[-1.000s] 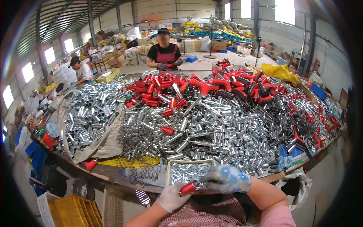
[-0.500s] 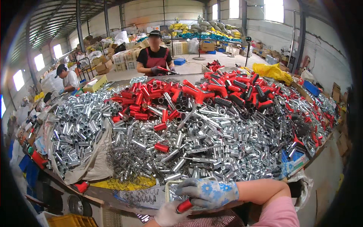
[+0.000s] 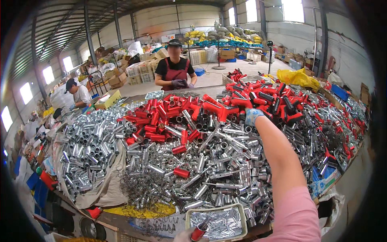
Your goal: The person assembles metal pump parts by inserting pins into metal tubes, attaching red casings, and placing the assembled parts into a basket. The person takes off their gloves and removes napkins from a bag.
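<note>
Low at the bottom edge, my left hand [image 3: 184, 235], in a pale glove, is closed around a red metal tube [image 3: 198, 232]. The tube sits over the near left corner of a shallow tray [image 3: 244, 220] of small silver pins [image 3: 219, 218]. My right arm stretches far forward over the heap. At its end my right hand [image 3: 254, 116], in a blue-and-white patterned glove, touches the pile of red pistol-shaped handles [image 3: 217, 108]. Its fingers are hidden among the parts, so their grip does not show. A loose red tube [image 3: 181, 173] lies on the silver parts between the hands.
Silver tubes [image 3: 90, 149] heap on a cloth [image 3: 107, 193] at left, beside tangled wire springs [image 3: 147, 183]. A yellow sheet [image 3: 141, 210] lies at the near edge. Across the table stands a person in a red apron [image 3: 176, 76]; another person [image 3: 78, 94] works at far left.
My right hand has left the red tube at my left hand and reached far forward to the red handles. My left hand sits lower, still with the tube. The view has shifted slightly.
</note>
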A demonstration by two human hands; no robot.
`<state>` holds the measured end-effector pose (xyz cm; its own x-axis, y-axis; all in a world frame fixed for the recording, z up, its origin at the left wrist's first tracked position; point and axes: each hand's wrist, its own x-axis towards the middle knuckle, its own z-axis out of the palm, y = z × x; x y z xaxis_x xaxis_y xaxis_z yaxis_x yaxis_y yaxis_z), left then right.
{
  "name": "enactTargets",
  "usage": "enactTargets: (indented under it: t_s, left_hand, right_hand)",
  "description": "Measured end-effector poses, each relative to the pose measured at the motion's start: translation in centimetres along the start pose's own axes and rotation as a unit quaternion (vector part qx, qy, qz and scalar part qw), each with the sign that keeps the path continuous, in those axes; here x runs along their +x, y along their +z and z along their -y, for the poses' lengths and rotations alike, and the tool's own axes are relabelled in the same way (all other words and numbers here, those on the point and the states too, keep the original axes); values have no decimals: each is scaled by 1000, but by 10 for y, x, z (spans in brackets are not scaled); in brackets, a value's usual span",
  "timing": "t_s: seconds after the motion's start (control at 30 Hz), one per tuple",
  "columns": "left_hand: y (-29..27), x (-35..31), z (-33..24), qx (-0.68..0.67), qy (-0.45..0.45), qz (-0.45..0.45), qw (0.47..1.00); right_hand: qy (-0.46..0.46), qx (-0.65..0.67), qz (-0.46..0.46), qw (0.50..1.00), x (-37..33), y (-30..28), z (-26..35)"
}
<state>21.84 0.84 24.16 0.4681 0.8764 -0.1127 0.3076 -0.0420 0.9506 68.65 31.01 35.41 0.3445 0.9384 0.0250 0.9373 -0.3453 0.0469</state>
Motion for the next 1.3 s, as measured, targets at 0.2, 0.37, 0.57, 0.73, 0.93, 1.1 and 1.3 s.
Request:
enactTargets:
  t_s: [0.2, 0.37, 0.57, 0.73, 0.93, 1.1, 1.3]
  left_hand:
    - [-4, -1, 2, -13, -34, -10, 999]
    - [-7, 6, -2, -38, -7, 22, 999]
    - [-9, 6, 1, -50, -33, 30, 998]
    - [-10, 8, -7, -8, -53, 43, 998]
    - [-13, 7, -18, 12, -53, 64, 997]
    - [-16, 6, -20, 46, -49, 69, 995]
    - [-6, 7, -1, -25, -24, 43, 998]
  right_hand:
    - [-30, 90, -19, 995, -11, -37, 27]
    - [-132, 431, 59, 891, 3, -60, -2]
    - [-164, 292, 117, 935, 25, -54, 80]
    - [-195, 162, 122, 960, 86, -12, 104]
    - [-156, 136, 197, 958, 68, -37, 118]
    - [-238, 102, 153, 954, 49, -41, 100]
    - [-300, 331, 171, 878, -25, -39, 65]
